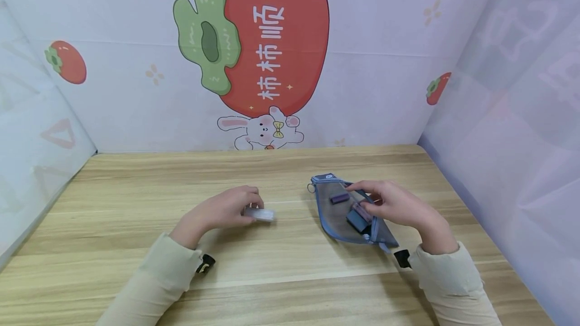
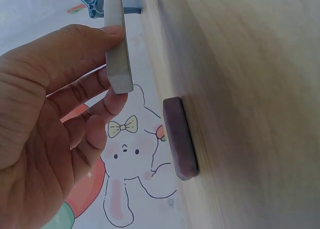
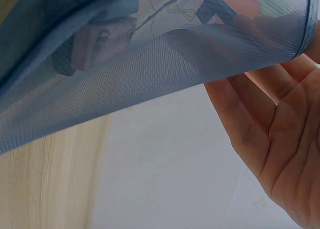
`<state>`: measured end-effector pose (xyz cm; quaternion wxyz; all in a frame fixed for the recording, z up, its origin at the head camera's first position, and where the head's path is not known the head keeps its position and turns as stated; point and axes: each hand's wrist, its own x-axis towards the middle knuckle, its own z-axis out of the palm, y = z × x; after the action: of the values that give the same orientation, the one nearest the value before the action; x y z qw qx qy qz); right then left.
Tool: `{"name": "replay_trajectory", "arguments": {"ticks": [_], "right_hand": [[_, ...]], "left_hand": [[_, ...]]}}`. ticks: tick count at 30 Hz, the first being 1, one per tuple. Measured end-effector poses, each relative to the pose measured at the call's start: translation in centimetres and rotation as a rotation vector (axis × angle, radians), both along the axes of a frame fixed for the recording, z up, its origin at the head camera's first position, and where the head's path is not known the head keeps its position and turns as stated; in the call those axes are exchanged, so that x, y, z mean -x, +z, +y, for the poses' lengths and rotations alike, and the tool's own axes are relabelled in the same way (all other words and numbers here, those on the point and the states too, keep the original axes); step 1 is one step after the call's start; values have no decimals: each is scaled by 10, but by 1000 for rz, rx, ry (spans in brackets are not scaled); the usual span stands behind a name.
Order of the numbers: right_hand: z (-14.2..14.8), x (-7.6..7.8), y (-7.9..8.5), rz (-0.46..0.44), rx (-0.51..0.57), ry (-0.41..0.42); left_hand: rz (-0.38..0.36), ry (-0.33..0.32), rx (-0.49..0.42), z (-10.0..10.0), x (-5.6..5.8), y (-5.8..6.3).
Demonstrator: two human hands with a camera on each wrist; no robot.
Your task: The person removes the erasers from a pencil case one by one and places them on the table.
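Between its thumb and fingers, my left hand (image 1: 233,208) pinches a small whitish rectangular block (image 1: 260,214), held above the table. From the left wrist, that block (image 2: 119,54) shows as a flat pale bar with straight edges. A dark maroon bar (image 2: 180,139) lies on the table past the fingers. On the right, my right hand (image 1: 391,202) grips the edge of a blue-trimmed mesh zip pouch (image 1: 328,220) at its opening. Through the mesh appear a purple piece (image 1: 340,198) and a dark blue box (image 1: 358,221). The right wrist view shows the fingers partly hidden behind the mesh (image 3: 165,64).
A wood-grain table (image 1: 290,286) spans the front. Behind it stands a white backdrop (image 1: 371,94) printed with a large red persimmon and a rabbit. White sheets also hang along both sides. A metal ring (image 1: 311,188) hangs at the pouch's far left corner.
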<state>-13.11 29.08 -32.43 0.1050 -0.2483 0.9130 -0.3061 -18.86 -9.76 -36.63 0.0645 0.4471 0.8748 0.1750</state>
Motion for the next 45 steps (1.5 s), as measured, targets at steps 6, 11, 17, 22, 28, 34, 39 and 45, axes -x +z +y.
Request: {"name": "replay_trajectory", "arguments": {"ticks": [6,11,17,22,28,34,39,45], "right_hand": [[0,0,0,-1,0,-1],[0,0,0,-5,0,-3],[0,0,0,-7,0,-3],[1,1,0,-1,4,4],[0,0,0,4,1,4],[1,2,0,6,8,8],[1,2,0,9,5,4],[1,1,1,9,-5,-3]], "left_hand": [[-13,7,-3,-3,0,-2],[-38,18,5,-4,-1,-3],[-48,19,20,-1,0,-5],[-60,16,39,1,2,-6],[-89,18,64,2,5,-7],[-108,20,86,6,8,-7],[-116,22,101,6,10,-8],[-140,34,114,6,10,-8]]}}
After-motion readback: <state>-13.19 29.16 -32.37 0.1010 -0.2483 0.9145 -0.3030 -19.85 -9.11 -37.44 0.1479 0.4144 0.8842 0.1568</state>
